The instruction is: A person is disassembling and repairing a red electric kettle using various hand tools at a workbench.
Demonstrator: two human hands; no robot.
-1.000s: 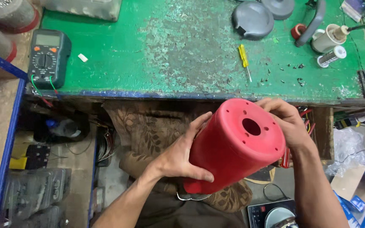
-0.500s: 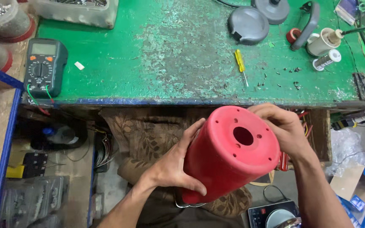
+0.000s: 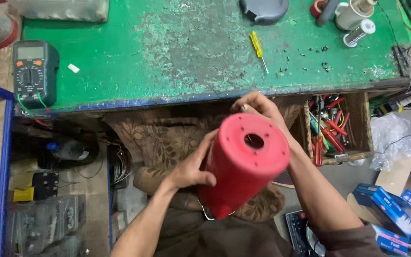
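Red housing [image 3: 243, 164] between both cupped hands [image 3: 193, 169]

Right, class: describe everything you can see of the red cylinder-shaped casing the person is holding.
The red casing looks like moulded plastic, a smooth, slightly tapered cylinder with a flat round end facing the camera. That end has a larger hole near its middle and several small holes around it. It is held tilted above the lap, below the green bench edge. The left hand grips its side; the right hand touches behind the top rim.

Red housing [image 3: 243, 166]; green, worn-grey bench top [image 3: 167, 43]; yellow-handled screwdriver [image 3: 258, 47]; brown floral cloth [image 3: 158, 138]
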